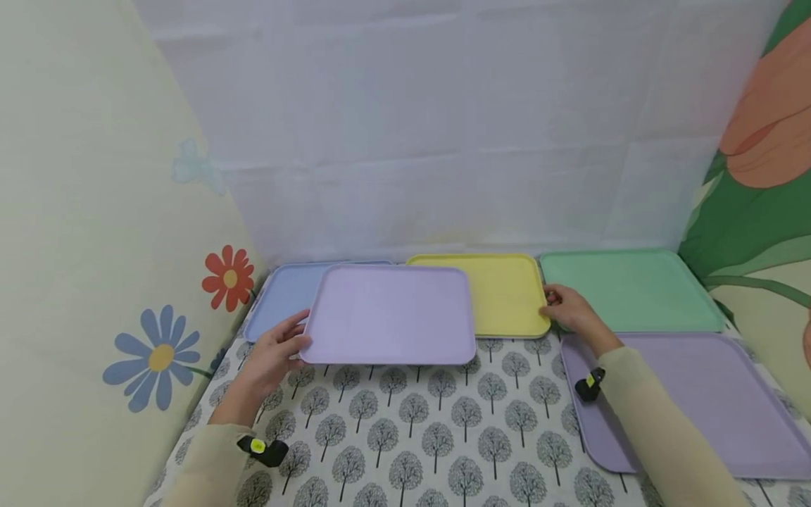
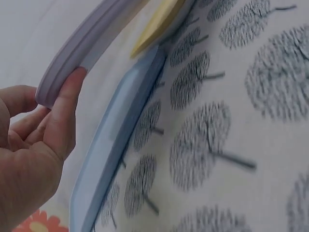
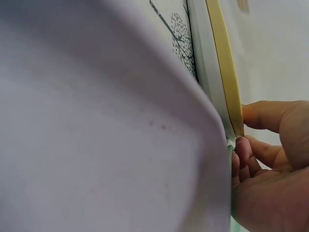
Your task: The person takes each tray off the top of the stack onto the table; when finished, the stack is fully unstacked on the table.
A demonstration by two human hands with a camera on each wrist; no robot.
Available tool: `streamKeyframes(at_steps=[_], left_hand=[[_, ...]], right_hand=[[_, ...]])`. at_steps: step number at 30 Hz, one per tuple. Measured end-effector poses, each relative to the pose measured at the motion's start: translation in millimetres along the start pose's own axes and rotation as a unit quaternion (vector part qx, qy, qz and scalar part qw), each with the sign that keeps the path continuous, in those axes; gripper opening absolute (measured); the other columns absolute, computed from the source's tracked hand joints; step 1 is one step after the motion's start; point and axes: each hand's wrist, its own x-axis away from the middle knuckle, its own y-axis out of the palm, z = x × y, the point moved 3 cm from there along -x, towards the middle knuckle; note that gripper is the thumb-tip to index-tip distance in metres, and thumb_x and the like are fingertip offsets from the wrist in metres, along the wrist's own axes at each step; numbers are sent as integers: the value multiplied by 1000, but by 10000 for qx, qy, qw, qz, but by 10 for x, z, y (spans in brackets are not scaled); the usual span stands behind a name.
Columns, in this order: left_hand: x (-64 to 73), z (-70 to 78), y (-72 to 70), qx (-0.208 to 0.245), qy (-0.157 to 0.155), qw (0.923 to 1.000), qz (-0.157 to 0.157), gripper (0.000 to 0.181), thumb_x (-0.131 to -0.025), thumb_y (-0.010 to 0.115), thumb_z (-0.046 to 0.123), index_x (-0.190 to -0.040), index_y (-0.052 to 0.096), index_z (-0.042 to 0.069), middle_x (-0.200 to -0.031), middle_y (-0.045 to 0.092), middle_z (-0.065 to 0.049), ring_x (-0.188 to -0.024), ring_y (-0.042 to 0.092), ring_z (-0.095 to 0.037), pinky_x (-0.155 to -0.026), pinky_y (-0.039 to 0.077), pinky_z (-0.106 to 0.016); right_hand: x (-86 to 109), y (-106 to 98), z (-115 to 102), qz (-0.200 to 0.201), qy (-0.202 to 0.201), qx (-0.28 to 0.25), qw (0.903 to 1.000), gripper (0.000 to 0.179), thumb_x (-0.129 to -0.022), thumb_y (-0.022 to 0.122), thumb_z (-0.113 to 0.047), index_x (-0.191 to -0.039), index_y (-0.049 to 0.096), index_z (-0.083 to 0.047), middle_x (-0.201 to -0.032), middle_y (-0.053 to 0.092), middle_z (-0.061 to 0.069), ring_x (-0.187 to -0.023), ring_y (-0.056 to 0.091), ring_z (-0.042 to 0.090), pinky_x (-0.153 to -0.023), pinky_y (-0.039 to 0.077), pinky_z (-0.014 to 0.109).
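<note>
My left hand (image 1: 271,359) grips the left edge of a small lavender tray (image 1: 389,315). In the left wrist view that tray's rim (image 2: 72,53) sits between thumb and fingers, off the table. It overlaps a blue tray (image 1: 275,303) and part of a yellow tray (image 1: 507,292). At the yellow tray's right edge my right hand (image 1: 573,310) pinches the rim. The right wrist view shows the yellow rim (image 3: 226,58) between thumb and curled fingertips, with a whitish layer (image 3: 206,58) under it.
A green tray (image 1: 627,289) lies at the back right, just beside my right hand. In front of it is a larger purple tray (image 1: 697,401), beneath my right forearm. The tree-print cloth (image 1: 412,436) covers the table; a white sheet (image 1: 412,127) hangs behind.
</note>
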Motion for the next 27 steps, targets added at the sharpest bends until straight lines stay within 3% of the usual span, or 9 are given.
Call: streamKeyframes(at_steps=[4, 10, 21, 27], left_hand=[[178, -83, -224, -86, 126, 9998, -143, 67, -104, 55, 8, -161, 20, 5, -121, 62, 12, -100, 68, -11, -76, 61, -29], [467, -173, -536, -274, 185, 9994, -44, 60, -104, 55, 9, -159, 31, 12, -121, 61, 14, -97, 68, -10, -73, 59, -27], [939, -325, -1012, 273, 258, 9991, -209, 58, -105, 45, -3, -154, 45, 28, -122, 67, 13, -101, 69, -11, -76, 61, -31], [1121, -414, -1189, 509, 206, 9980, -298, 58, -105, 43, -5, -147, 54, 32, -122, 69, 11, -102, 70, -12, -78, 62, -33]], right_hand=[[-11, 2, 12, -63, 41, 52, 10000, 61, -96, 62, -9, -148, 38, 12, -116, 53, 21, -106, 50, 33, -95, 47, 46], [-18, -7, 15, -74, 93, 22, 9999, 62, -96, 62, -10, -148, 38, 12, -117, 52, 20, -107, 49, 32, -95, 46, 45], [-54, 4, 66, -206, 205, -133, 9995, 65, -96, 64, -14, -150, 37, 8, -117, 49, 17, -109, 46, 32, -99, 42, 47], [-45, -6, 72, -220, 302, -122, 9992, 66, -96, 64, -15, -151, 36, 7, -121, 48, 19, -112, 45, 33, -98, 42, 48]])
